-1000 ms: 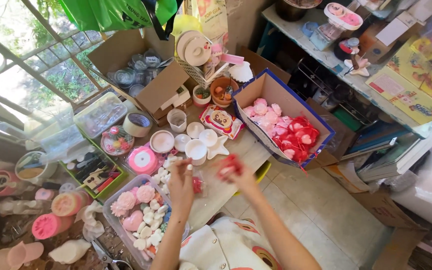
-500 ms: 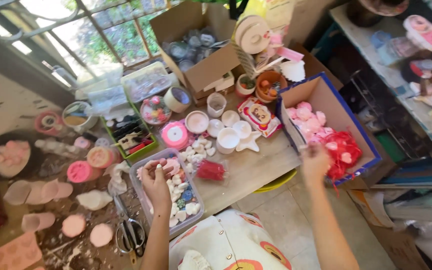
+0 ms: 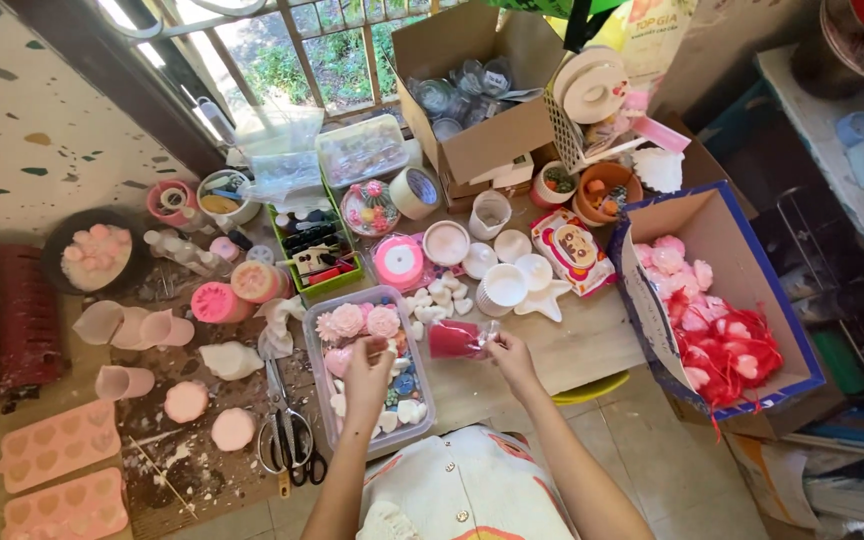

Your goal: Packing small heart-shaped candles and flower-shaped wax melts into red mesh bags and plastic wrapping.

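A small pink-white carton [image 3: 572,251] lies between brown box [image 3: 480,140] and blue-edged box [image 3: 722,285].

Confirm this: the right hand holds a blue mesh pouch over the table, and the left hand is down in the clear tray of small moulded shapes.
One detail is off: the pouch in the right hand is red, not blue, as the head view shows. The rest stands: the left hand reaches into the clear tray of small moulded shapes.
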